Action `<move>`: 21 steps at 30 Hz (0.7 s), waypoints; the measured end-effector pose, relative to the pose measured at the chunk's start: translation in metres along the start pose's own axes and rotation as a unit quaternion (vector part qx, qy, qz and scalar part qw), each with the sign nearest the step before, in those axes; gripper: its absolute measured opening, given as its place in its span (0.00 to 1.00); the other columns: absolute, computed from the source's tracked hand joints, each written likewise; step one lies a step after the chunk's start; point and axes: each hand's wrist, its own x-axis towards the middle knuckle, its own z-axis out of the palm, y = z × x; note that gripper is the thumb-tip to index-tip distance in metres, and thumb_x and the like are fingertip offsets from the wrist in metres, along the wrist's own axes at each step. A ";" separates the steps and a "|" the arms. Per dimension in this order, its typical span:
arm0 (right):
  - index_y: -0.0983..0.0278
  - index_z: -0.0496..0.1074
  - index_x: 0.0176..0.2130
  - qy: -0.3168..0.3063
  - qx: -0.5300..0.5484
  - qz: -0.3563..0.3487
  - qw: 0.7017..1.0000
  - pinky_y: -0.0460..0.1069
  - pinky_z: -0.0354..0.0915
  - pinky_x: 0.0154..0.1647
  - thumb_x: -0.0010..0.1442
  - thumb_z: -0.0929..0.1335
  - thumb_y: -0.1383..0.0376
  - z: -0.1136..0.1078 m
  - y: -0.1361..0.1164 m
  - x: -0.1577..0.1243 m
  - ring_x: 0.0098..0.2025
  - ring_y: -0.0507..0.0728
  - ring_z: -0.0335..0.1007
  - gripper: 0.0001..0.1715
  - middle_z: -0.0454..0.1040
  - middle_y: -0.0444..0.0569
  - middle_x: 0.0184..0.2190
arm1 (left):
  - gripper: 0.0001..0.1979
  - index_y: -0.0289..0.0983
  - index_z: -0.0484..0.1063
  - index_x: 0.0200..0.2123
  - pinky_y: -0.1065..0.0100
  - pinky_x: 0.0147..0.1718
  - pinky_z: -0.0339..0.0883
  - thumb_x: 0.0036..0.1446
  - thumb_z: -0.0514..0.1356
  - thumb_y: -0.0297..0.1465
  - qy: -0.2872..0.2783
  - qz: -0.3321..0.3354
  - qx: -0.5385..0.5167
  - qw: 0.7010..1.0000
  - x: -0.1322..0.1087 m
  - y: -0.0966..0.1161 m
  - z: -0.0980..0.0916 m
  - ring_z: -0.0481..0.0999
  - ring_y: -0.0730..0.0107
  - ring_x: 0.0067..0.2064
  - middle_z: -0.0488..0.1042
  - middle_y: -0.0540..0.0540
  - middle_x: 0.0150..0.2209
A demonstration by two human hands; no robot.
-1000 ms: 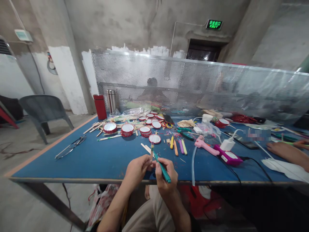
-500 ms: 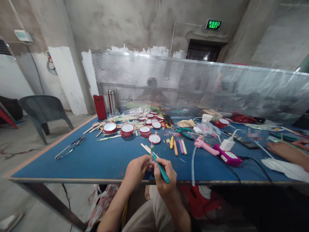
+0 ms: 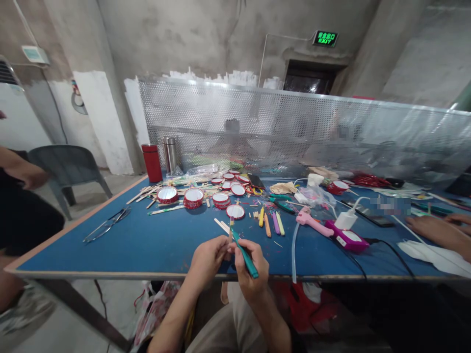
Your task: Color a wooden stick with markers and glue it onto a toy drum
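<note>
My left hand (image 3: 209, 256) is closed around a narrow wooden craft stick (image 3: 231, 235), which points up and has colour bands near its top. Pinched in my right hand (image 3: 258, 274) is a teal marker (image 3: 246, 257), its tip against or very close to the stick. Both hands are low over the table's front edge. Just beyond them lie loose craft sticks (image 3: 222, 225) and a small red-rimmed drum (image 3: 235, 212). Yellow, orange, purple and pale green markers (image 3: 276, 223) rest to the right of the drum.
More red-rimmed drums (image 3: 193, 197) and scattered sticks cover the back of the blue table (image 3: 158, 250). Eyeglasses (image 3: 107, 225) lie at left, near two flasks (image 3: 152, 163). A pink glue gun (image 3: 314, 221) and purple power strip (image 3: 346, 239) are right, beside another person's hand (image 3: 429, 229).
A person has come into view at the left edge, beside the grey chair. The teal marker has shifted very slightly; my hands hold nearly the same position.
</note>
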 end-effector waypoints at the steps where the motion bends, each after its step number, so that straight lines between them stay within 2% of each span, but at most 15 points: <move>1: 0.62 0.68 0.40 -0.004 0.002 -0.001 1.000 0.46 0.71 0.33 0.60 0.63 0.68 0.000 0.000 0.000 0.32 0.53 0.76 0.08 0.76 0.46 0.31 | 0.16 0.39 0.68 0.27 0.74 0.29 0.57 0.60 0.46 0.37 0.000 -0.003 0.001 1.000 0.000 0.001 0.000 0.69 0.72 0.29 0.72 0.51 0.26; 9: 0.62 0.69 0.39 -0.018 0.003 0.013 1.000 0.46 0.70 0.32 0.60 0.63 0.67 -0.002 -0.002 0.000 0.31 0.53 0.76 0.07 0.76 0.47 0.31 | 0.15 0.40 0.68 0.28 0.74 0.30 0.58 0.60 0.46 0.36 0.004 -0.011 0.017 1.000 0.000 0.003 -0.002 0.70 0.71 0.30 0.74 0.50 0.28; 15: 0.62 0.67 0.40 0.004 0.023 0.034 0.999 0.47 0.71 0.33 0.59 0.63 0.68 -0.002 0.001 -0.004 0.32 0.54 0.76 0.07 0.76 0.46 0.31 | 0.15 0.39 0.67 0.25 0.75 0.29 0.58 0.60 0.46 0.36 0.004 -0.004 0.005 1.000 0.000 0.003 -0.001 0.69 0.72 0.28 0.72 0.51 0.25; 21: 0.62 0.68 0.41 -0.006 0.003 0.013 1.000 0.47 0.71 0.34 0.60 0.63 0.67 -0.001 0.000 -0.002 0.33 0.54 0.76 0.08 0.76 0.47 0.32 | 0.16 0.39 0.68 0.27 0.75 0.29 0.58 0.61 0.46 0.36 0.004 0.000 0.011 1.000 0.000 0.004 -0.001 0.70 0.72 0.28 0.73 0.51 0.25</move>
